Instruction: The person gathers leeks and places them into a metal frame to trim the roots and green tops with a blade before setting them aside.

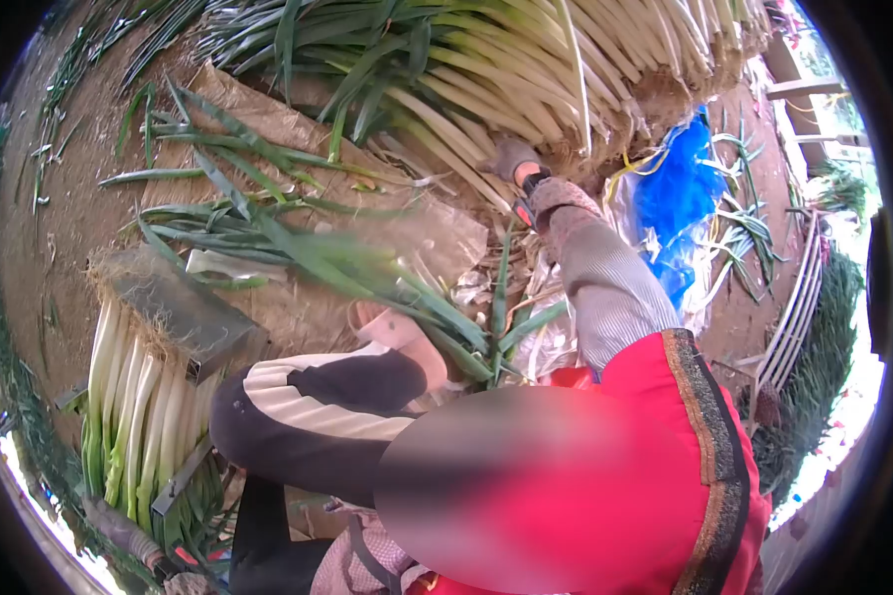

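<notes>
My right hand [514, 162], in a grey glove, reaches to the near edge of a big pile of green onions [506, 74]. Its fingers look closed on a white stalk there, though they are partly hidden. My left hand [119, 528], also gloved, is low at the left, against the leaf side of an upright-looking row of green onions [134, 407]. Its fingers are hard to make out. That row lies in a grey metal holder [184, 307], with the roots bunched over the holder's edge.
Loose green leaves [298, 248] lie across brown sheeting [437, 238] in front of my bent leg [318, 397]. Blue plastic [677, 203] sits beside my right forearm. Pale poles [789, 307] and more greenery [824, 337] are at the right edge.
</notes>
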### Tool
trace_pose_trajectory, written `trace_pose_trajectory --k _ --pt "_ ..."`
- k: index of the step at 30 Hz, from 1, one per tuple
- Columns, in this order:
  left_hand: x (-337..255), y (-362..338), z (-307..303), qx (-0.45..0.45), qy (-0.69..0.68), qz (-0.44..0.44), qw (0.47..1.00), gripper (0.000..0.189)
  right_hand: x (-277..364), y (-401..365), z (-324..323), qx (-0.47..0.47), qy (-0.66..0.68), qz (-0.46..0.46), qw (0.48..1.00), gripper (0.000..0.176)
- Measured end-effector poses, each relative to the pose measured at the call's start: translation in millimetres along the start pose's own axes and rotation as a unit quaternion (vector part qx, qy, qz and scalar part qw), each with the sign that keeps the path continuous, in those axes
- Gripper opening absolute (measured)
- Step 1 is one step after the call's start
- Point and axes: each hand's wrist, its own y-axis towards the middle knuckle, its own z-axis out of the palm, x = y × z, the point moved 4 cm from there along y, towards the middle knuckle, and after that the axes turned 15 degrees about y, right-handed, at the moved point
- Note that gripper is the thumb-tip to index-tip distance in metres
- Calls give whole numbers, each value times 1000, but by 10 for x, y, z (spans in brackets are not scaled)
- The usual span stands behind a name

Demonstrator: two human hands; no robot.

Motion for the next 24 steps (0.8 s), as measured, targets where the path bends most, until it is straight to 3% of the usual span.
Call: trace_pose_trajectory --k 3,4,7,11,12,15,16,19,20,21,23,24 --pt "-811 -111 -336 -32 -65 30 997 45 462 -320 -8 35 -67 14 997 52" --pt "-1017 -106 -383 -33 -61 37 997 44 495 -286 171 22 -113 12 993 36" --pt "-1796 -131 -427 -30 -90 70 993 42 728 -354 454 9 -191 -58 980 28" --pt "-2726 -154 -493 -25 -133 116 984 37 763 -348 313 -167 -92 -83 978 35" --pt "-2951 -168 -504 -26 -153 125 980 36 617 -210 399 -48 -37 3 998 45" --pt "-3635 -242 -573 -32 -225 142 964 34 176 -27 617 26 24 92 995 48" --pt "-3873 -296 -595 -27 -253 146 956 33 155 -23 579 15 25 70 997 52" --pt "-4338 -396 -660 0 -317 195 928 32 646 -194 300 198 25 33 979 50" --pt "-4446 -405 -690 9 -334 218 917 31 645 -296 280 191 157 9 969 57" --pt "-4522 -401 -715 11 -348 214 913 30 616 -444 239 224 361 3 905 62" --pt "-4677 -425 -777 22 -380 213 900 29 223 -414 602 188 458 60 867 63" --pt "-4804 -434 -805 29 -380 234 894 29 128 -407 614 196 351 79 912 66"
